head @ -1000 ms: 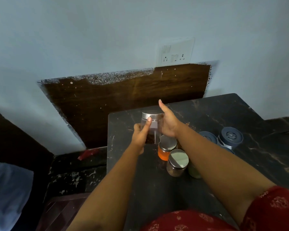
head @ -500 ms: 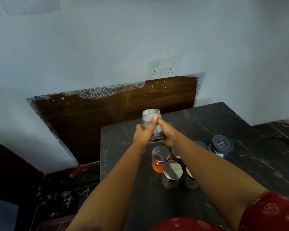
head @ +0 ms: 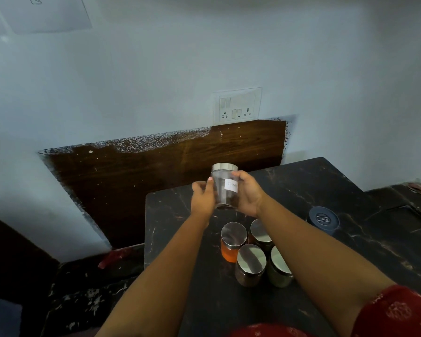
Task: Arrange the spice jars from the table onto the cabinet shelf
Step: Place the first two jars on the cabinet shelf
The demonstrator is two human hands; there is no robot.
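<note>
A dark marble-patterned table [head: 301, 190] fills the lower right of the frame, its left edge running down the centre. Behind it stands a pale blue wall [head: 156, 81] with a brown wood panel [head: 156, 171] at mid-frame, its top edge flecked with white, and a white switch plate [head: 237, 107] just above the panel's right end. A dark speckled floor [head: 83, 288] lies at lower left.

At centre, both hands hold a clear labelled jar [head: 225, 186] above the table: the left hand [head: 203, 198] wraps its left side, the right hand [head: 247, 193] its right side, fingers curled on the glass. Below them four steel-lidded jars [head: 249, 254] cluster on the table, one orange [head: 230, 249]. A dark blue lidded tub [head: 322, 220] sits apart at right.
</note>
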